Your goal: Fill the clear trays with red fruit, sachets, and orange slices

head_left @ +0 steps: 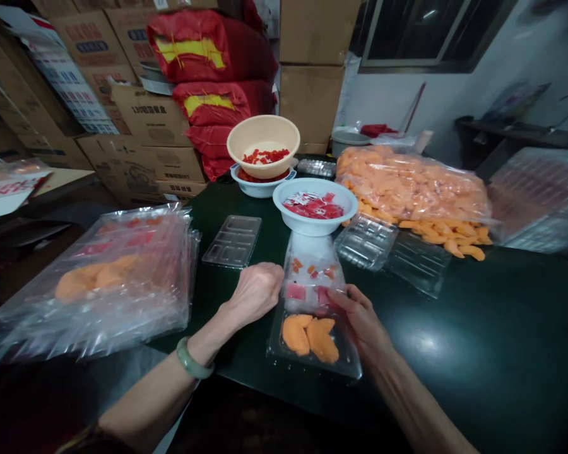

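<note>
In front of me, a clear compartment tray (288, 356) holds two orange curved pieces (311, 338), pink packets (295, 291) and small red-orange bits. Clear plastic bag film (307, 249) lies over its far part and extends beyond it. My right hand (362, 315) grips the tray's right side, thumb on top across one pink packet. At the left edge, my left hand (259, 287) is closed against the bag film; its fingertips are hidden. A green bangle circles the left wrist.
Filled bags (123, 277) are stacked at left. Beyond my left hand lies a bare tray (233, 241). A white bowl (315, 224) of packets and a cream bowl (264, 126) of red bits stand farther back. Loose orange pieces (447, 236) and clear trays (366, 241) lie right.
</note>
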`<action>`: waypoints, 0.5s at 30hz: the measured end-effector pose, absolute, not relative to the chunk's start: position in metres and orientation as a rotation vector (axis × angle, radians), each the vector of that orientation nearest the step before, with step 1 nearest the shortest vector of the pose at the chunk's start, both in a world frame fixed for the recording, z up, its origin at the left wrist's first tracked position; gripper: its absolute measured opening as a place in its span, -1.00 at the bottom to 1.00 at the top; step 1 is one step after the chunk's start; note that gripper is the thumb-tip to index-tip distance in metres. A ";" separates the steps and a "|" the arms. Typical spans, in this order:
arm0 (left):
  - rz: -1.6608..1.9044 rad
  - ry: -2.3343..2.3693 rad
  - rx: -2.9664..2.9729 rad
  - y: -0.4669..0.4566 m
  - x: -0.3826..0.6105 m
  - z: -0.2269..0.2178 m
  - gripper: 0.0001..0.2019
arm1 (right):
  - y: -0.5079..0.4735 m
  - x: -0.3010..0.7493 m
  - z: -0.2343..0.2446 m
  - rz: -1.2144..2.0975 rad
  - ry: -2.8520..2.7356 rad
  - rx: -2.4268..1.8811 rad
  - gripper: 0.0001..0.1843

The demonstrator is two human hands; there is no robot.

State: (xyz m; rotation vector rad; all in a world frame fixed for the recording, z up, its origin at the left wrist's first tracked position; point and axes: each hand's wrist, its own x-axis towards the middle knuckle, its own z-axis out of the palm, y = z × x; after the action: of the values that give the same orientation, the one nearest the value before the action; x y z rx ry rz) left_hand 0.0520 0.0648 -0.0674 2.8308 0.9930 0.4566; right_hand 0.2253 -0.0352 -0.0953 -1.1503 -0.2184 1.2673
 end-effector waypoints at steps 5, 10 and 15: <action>0.438 0.904 2.784 0.062 0.045 -0.073 -0.71 | -0.035 0.213 -0.099 1.207 -0.117 -1.197 -0.74; 0.322 0.874 2.827 0.062 0.040 -0.080 -0.72 | -0.034 0.207 -0.101 1.276 -0.056 -1.266 -0.79; 0.291 0.824 2.894 0.065 0.039 -0.078 -0.71 | -0.032 0.209 -0.099 1.316 -0.123 -1.322 -0.82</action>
State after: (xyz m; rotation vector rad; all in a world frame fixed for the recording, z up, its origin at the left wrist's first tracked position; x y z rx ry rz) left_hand 0.0391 0.0653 -0.0782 2.8938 0.8244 0.2910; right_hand 0.2090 -0.0316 -0.0990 -1.3219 -0.1226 1.3163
